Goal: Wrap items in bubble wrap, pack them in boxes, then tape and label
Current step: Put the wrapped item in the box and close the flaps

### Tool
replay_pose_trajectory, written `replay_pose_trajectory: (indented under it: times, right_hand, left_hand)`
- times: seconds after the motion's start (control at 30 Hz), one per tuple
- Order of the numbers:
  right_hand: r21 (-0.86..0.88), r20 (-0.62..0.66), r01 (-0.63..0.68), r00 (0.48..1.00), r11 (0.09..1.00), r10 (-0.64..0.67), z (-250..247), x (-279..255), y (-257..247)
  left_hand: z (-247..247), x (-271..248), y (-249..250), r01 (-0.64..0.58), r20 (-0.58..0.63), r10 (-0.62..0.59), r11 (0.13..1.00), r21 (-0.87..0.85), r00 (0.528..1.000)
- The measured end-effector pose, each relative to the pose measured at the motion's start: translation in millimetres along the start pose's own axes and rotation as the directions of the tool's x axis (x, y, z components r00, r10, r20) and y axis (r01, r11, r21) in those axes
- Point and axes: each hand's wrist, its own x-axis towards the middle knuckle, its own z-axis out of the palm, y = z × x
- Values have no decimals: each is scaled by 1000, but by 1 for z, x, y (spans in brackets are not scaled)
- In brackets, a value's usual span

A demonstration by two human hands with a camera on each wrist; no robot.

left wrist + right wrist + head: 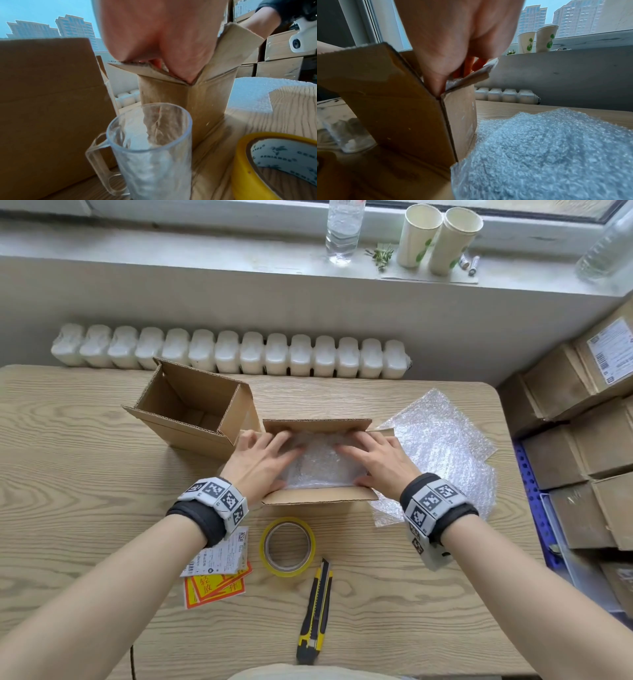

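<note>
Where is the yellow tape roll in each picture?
Head: the yellow tape roll lies on the table, nearer the person than the small box.
Left wrist: bottom right corner, cut off by the edge.
Right wrist: not clearly in it.
Shared landmark: the small box, seen in all three.

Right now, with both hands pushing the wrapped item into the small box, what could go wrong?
1. The clear glass mug stands close beside the small brown cardboard box, under the left hand; a wrist movement might knock it over.
2. The bubble-wrapped bundle fills the opening, so hard pressing by the right hand could strain what is inside.
3. The flaps are still up; the yellow tape roll is unused.
</note>
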Motion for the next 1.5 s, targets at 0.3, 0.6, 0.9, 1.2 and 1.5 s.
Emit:
replay_pose_trajectory:
  times: [0.3, 0.6, 0.9, 1.2, 1.5]
  right_hand:
    - [-81, -63, 57, 996, 995, -62, 11, 5, 7]
    - [110, -228, 163, 964, 981, -135, 11, -6, 15]
    - [96, 141, 121, 981, 988, -134, 1, -17, 9]
    - [24, 110, -33, 994, 999, 30, -10, -32, -4]
    - [388, -208, -179, 939, 904, 275, -4, -40, 0]
  left_hand:
    - [-2, 7, -3, 73, 131, -68, 997, -32, 989]
    - [-15, 1, -13, 45, 106, -14, 952, -303, 994]
    - [-27, -12, -1, 155, 374, -24, 933, -325, 927]
    - [-33, -23, 14, 271, 446, -127, 922, -276, 886]
    - [-34, -30, 16, 353, 176, -308, 851, -389, 935]
